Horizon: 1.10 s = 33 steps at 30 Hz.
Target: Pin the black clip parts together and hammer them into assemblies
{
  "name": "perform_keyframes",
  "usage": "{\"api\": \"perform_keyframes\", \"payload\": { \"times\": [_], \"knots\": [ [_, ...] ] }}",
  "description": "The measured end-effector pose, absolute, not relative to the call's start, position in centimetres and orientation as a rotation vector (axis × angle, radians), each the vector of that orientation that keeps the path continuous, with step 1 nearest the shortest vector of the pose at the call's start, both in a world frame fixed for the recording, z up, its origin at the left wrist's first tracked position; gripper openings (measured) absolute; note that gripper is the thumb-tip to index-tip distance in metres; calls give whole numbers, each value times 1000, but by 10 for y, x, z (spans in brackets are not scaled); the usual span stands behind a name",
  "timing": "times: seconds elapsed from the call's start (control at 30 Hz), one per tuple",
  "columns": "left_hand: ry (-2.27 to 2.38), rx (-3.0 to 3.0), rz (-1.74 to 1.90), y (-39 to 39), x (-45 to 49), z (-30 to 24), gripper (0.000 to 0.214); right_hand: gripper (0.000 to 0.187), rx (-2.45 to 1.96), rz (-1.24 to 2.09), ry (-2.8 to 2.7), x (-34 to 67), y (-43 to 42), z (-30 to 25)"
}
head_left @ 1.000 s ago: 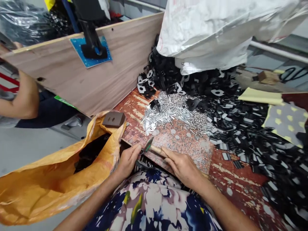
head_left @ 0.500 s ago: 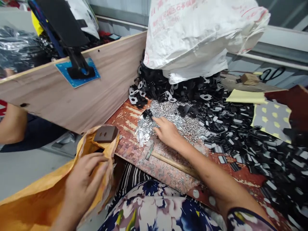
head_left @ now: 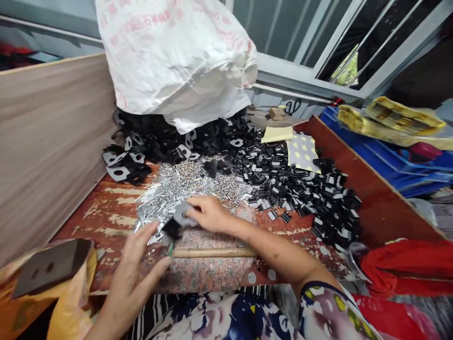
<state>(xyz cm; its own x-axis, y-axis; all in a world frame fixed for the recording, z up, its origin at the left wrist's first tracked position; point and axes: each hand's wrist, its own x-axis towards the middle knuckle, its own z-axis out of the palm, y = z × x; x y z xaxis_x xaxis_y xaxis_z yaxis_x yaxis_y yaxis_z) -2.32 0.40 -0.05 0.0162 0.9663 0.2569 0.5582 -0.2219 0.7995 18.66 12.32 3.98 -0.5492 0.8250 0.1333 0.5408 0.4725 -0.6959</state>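
Observation:
My right hand (head_left: 208,213) pinches a black-and-grey flat piece with a hole (head_left: 182,216), slightly blurred, above the near edge of a pile of small silvery metal pins (head_left: 166,189). Close to its left side is my left hand (head_left: 136,264), thumb and fingers spread around nothing. Just below lies a hammer (head_left: 214,253) with a wooden handle, its head partly hidden near my left thumb. Black pieces with holes (head_left: 122,165) are heaped behind the pins. To the right spreads a pile of small folded black pieces (head_left: 300,193).
A big white sack (head_left: 173,56) rests at the back on the black heap. A wooden board (head_left: 49,146) walls the left side. At the lower left, a brown block (head_left: 53,267) sits on a yellow bag (head_left: 76,302). Scissors (head_left: 293,106) and spotted yellow-grey sheet (head_left: 303,152) lie farther back.
The view has swung right. My left hand has left the yellow bag and come over the table, opening out. My right hand has drawn back from the pins, holding the flat piece.

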Motion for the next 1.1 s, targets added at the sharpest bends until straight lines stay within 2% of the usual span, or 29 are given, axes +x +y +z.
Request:
{"api": "perform_keyframes", "payload": {
  "times": [0.1,0.13,0.2,0.33,0.43,0.57,0.77,0.83,0.97,1.1],
  "knots": [
    [1329,1820,939,12,1,-10,27,23,-1112,960,-2287,216,85,31],
    [1307,1765,917,13,7,-12,23,23,-1162,926,-2308,230,82,29],
    [1357,1532,952,12,15,-16,29,21,-1364,714,-2326,264,92,28],
    [1396,769,1049,6,23,-6,46,31,-1792,237,-2083,349,144,29],
    [1262,468,1065,0,29,10,42,30,-1928,40,-1989,392,175,19],
    [1222,370,1065,-5,33,18,39,32,-1927,-51,-2010,413,187,2],
    [1267,381,979,-7,27,11,41,44,-1822,-101,-1983,410,169,10],
    [1269,442,1003,-4,28,11,38,41,-1728,-65,-1958,390,152,17],
    [1157,634,946,7,43,20,31,18,-1320,351,-1852,321,108,24],
    [1018,687,974,21,61,29,23,19,-1078,543,-1808,264,74,26]
  ]
}}
